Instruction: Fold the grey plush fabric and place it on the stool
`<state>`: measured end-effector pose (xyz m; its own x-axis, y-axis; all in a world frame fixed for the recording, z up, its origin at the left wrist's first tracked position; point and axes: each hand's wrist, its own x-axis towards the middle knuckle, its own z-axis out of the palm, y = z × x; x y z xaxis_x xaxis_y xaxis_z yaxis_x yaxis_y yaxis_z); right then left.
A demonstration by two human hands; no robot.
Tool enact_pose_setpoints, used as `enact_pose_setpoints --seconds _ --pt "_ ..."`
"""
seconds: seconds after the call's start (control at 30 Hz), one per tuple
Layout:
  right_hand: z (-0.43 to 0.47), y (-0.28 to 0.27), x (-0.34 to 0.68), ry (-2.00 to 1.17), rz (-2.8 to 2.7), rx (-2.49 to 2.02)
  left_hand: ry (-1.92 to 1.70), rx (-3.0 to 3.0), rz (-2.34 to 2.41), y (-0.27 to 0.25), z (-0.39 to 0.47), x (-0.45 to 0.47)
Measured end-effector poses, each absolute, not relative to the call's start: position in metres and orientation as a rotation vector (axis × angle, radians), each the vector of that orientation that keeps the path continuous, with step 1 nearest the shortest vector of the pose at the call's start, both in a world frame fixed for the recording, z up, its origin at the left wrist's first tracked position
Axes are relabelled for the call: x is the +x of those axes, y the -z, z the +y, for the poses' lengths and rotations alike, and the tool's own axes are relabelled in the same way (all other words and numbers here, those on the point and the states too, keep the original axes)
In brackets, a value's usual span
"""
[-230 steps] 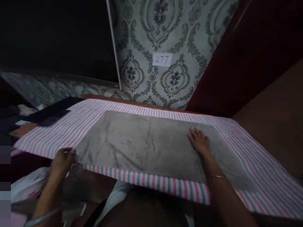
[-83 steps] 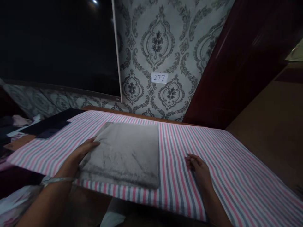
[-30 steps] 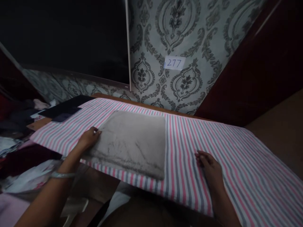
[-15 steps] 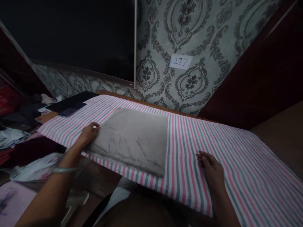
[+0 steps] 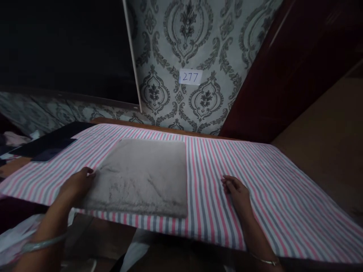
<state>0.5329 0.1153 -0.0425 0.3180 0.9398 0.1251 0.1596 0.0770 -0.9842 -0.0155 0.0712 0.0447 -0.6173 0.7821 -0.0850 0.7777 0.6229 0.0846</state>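
- Left hand (image 5: 78, 185): fingers curled at the left edge of the grey cloth (image 5: 147, 177); cannot tell whether they grip it.
- Right hand (image 5: 236, 190): half open, empty, over the striped cloth (image 5: 269, 189), apart from the grey cloth.
- Grey cloth: flat, left of middle, near the table's (image 5: 136, 124) front edge.
- Two dark flat things (image 5: 53, 150) near its back left corner.
- Beyond the back edge, a card (image 5: 190, 77) reading 277.

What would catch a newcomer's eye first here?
A pink, grey and white striped cloth spans the picture, and a grey fabric lies on it left of centre, between the left hand and right hand. Above, a paper marked 277 stands out on ornate wallpaper, right of a dark screen.
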Motion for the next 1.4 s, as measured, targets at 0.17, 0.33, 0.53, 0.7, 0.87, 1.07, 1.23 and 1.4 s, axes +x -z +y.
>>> enact_pose_setpoints --seconds 0.17,0.33,0.53,0.7,0.87,1.07,1.23,1.4 --pt "0.12 0.008 0.474 -0.551 -1.636 -1.345 -0.177 1.845 2.601 -0.06 0.104 0.037" --pt "0.126 -0.029 0.377 -0.375 -2.406 -1.144 -0.201 2.348 1.949 -0.044 0.15 0.122" --pt "0.116 -0.006 0.343 -0.374 -2.663 -1.06 -0.186 2.425 1.914 -0.01 0.165 0.126" --pt "0.115 0.005 0.348 -0.387 -2.621 -1.061 -0.162 2.361 2.012 -0.01 0.176 0.077" --pt "0.117 0.006 0.346 -0.416 -2.619 -1.05 -0.128 2.055 2.323 -0.018 0.195 0.02" --pt "0.117 0.007 0.346 -0.425 -2.613 -1.047 -0.152 1.904 2.41 -0.023 0.214 0.001" --pt "0.117 0.005 0.345 -0.424 -2.615 -1.054 -0.066 1.791 2.487 -0.037 0.207 0.021" --pt "0.116 0.003 0.346 -0.424 -2.596 -1.045 -0.023 2.252 2.21 -0.023 0.149 0.058"
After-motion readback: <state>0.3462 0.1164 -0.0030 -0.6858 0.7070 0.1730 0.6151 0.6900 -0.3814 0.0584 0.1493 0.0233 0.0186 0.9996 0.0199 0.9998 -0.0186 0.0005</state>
